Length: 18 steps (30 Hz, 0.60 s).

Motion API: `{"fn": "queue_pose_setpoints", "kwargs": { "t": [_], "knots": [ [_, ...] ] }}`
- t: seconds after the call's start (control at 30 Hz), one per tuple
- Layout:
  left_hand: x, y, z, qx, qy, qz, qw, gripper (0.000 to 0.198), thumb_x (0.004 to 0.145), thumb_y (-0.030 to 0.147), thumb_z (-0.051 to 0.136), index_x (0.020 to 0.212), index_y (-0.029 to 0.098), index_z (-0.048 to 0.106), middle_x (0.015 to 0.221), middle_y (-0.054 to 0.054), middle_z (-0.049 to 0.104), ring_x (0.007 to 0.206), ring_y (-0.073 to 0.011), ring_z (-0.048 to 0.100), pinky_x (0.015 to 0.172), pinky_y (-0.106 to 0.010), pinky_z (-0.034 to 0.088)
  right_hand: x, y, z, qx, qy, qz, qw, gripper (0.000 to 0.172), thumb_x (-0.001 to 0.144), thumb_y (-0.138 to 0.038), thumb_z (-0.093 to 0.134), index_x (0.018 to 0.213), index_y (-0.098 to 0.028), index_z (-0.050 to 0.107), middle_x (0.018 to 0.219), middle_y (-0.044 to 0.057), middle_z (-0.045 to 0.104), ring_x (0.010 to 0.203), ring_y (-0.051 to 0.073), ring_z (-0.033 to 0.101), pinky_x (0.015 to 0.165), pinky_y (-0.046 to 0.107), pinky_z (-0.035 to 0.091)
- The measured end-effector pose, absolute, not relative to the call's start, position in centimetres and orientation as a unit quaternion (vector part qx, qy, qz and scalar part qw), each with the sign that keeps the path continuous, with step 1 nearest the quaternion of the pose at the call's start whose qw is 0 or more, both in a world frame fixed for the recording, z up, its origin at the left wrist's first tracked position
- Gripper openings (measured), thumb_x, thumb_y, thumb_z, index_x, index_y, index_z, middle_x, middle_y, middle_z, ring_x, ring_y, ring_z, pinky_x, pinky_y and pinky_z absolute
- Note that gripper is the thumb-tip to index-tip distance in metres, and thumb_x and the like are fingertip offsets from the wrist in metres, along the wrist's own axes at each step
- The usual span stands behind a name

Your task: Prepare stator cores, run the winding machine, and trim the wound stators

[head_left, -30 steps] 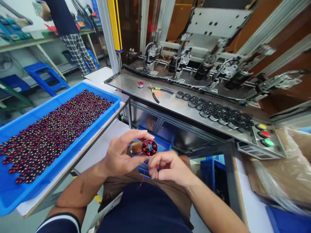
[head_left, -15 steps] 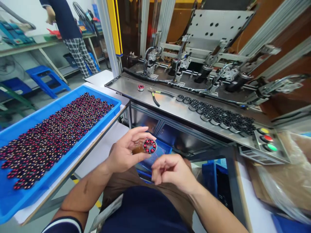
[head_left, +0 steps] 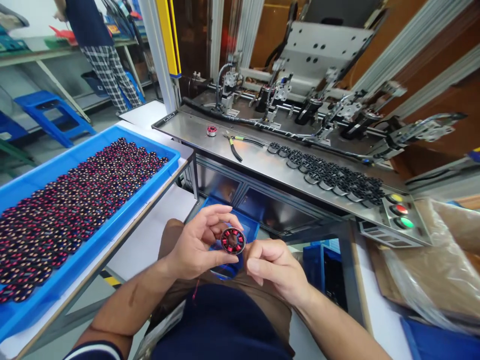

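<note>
Metal worktop (head_left: 258, 161) carries pliers (head_left: 234, 150) towards its left end; off its front edge, the left hand (head_left: 195, 247) pinches a red-wound ring (head_left: 239, 242), the right hand (head_left: 276, 266) curled just beside, its grip unclear.

Red windings sit inside the dark rim of the ring (head_left: 226, 240) in my left fingers (head_left: 221, 258). The tray (head_left: 173, 158) is blue, its pieces (head_left: 82, 200) black, flecked red and gold. I wear a navy shirt (head_left: 221, 325) and brown trousers (head_left: 258, 302). The silver-grey tabletop (head_left: 187, 127) carries black rings (head_left: 313, 176) and pliers (head_left: 234, 151) with black-and-yellow-green handles. Buttons run yellow (head_left: 395, 198), red (head_left: 400, 209), green (head_left: 404, 222).
</note>
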State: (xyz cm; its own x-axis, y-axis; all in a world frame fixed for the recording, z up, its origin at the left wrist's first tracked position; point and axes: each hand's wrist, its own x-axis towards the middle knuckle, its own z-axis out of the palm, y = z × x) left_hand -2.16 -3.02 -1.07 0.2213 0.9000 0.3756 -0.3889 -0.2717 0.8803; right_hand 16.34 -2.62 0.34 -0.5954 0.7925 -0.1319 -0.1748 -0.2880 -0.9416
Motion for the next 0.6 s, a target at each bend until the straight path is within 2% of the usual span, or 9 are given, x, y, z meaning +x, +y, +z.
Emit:
{"fn": "queue_pose_setpoints", "kwargs": {
  "t": [0.13,0.23,0.33,0.47,0.6],
  "knots": [
    [-2.9,-3.1,-0.8,0.581,0.247,0.585,0.509,0.065,0.076,0.016,0.078,0.132,0.028,0.047,0.110,-0.008,0.069,0.094,-0.0169,0.069,0.083,-0.028,0.059,18.2,-1.6,0.0,-0.303,-0.605,0.692,0.252,0.041,0.078,-0.052,0.074,0.060,-0.018,0.062,0.052,-0.002,0.054,0.048,0.009,0.044,0.048,0.025,0.032],
    [-3.2,-3.2,-0.8,0.644,0.266,0.571,0.434,0.069,0.079,0.009,0.074,0.137,0.030,0.043,0.117,-0.007,0.069,0.106,-0.0181,0.068,0.091,-0.029,0.057,18.9,-0.9,0.8,-0.341,-0.649,0.598,0.325,0.042,0.066,-0.057,0.082,0.072,-0.018,0.066,0.062,-0.001,0.058,0.054,0.011,0.049,0.052,0.026,0.037],
    [-2.9,-3.4,-0.9,0.698,0.276,0.551,0.366,0.070,0.082,0.005,0.068,0.141,0.031,0.040,0.122,-0.008,0.067,0.114,-0.0189,0.065,0.096,-0.030,0.056,18.4,-1.0,2.0,-0.362,-0.659,0.526,0.398,0.047,0.060,-0.059,0.085,0.070,-0.020,0.060,0.064,-0.002,0.055,0.057,0.012,0.048,0.055,0.027,0.039],
    [-2.6,-3.7,-0.9,0.724,0.286,0.525,0.346,0.069,0.083,0.004,0.067,0.142,0.028,0.040,0.124,-0.009,0.067,0.117,-0.0200,0.064,0.100,-0.033,0.055,16.9,-1.9,2.5,-0.369,-0.648,0.510,0.428,0.039,0.077,-0.052,0.076,0.066,-0.021,0.055,0.064,-0.001,0.054,0.059,0.013,0.049,0.057,0.028,0.042],
    [-2.4,-3.9,-0.6,0.668,0.277,0.521,0.453,0.070,0.083,0.005,0.068,0.141,0.030,0.040,0.126,-0.008,0.067,0.118,-0.0192,0.064,0.100,-0.031,0.055,16.2,-2.8,1.7,-0.366,-0.600,0.526,0.479,0.031,0.087,-0.041,0.067,0.067,-0.021,0.055,0.064,-0.001,0.054,0.058,0.013,0.048,0.055,0.027,0.040]
  ]
}}
